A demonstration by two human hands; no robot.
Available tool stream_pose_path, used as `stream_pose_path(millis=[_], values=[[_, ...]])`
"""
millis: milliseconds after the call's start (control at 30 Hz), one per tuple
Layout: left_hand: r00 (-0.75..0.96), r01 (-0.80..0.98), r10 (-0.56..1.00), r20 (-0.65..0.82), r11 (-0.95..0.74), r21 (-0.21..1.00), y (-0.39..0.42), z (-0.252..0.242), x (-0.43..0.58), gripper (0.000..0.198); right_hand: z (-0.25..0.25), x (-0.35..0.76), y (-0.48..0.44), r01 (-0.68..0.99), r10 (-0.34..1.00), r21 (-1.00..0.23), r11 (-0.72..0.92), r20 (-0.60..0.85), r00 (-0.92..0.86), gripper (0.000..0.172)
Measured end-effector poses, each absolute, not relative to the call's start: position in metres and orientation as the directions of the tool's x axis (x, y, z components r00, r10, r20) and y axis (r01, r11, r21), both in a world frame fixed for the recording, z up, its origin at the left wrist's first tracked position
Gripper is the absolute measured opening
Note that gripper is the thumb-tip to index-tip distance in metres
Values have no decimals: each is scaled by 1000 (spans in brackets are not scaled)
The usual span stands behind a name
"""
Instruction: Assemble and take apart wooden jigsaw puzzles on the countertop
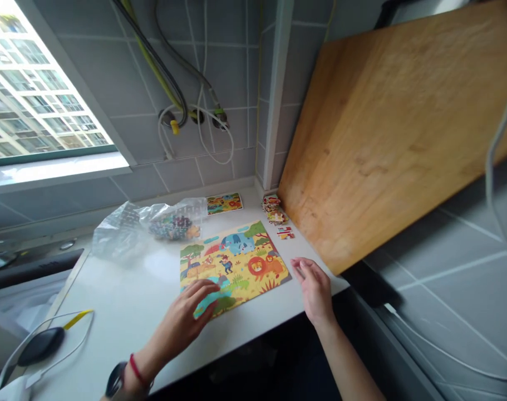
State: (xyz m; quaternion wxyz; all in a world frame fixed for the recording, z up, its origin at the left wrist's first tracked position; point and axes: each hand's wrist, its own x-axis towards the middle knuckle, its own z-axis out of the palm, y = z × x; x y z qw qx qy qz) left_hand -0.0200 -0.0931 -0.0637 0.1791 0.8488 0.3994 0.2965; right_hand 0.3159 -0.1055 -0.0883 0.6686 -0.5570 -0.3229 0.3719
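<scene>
A colourful animal jigsaw puzzle [236, 262] lies flat on a white counter [123, 301]. My left hand [190, 314] rests with fingers spread on the puzzle's lower left corner. To the puzzle's right, my right hand [314, 287] lies on the counter beside the edge, fingers stretched out and holding nothing. A few loose puzzle pieces [276, 214] sit at the back right, near a wooden board. A small reference picture card [224, 203] lies behind the puzzle.
A clear plastic bag [153, 225] with more pieces lies at the back left. A large wooden board [403, 122] leans at the right. Hoses and cables [186, 106] hang on the tiled wall. A black object with a white cable [40, 345] sits at the front left.
</scene>
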Motion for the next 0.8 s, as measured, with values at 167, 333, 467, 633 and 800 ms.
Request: stream_pose_path(millis=[167,333,467,633,800], values=[[319,717,893,318,-446,536,-160,-75,-35,21,-65,332,-111,-525,904,-842,-123,-313,290,33],[421,706,827,373,-557,437,-169,-68,-11,20,-43,345,-101,-300,934,-902,-311,-349,80,39],[493,700,799,345,-599,388,-153,-57,27,20,-33,347,-91,-49,940,-939,-341,-339,-50,40],[446,780,853,271,-519,350,-133,-67,79,26,-28,350,-86,-46,925,-930,-365,-357,-129,39],[439,798,866,241,-498,338,-111,-77,119,35,-28,353,-89,-213,936,-918,-336,-300,-181,41]])
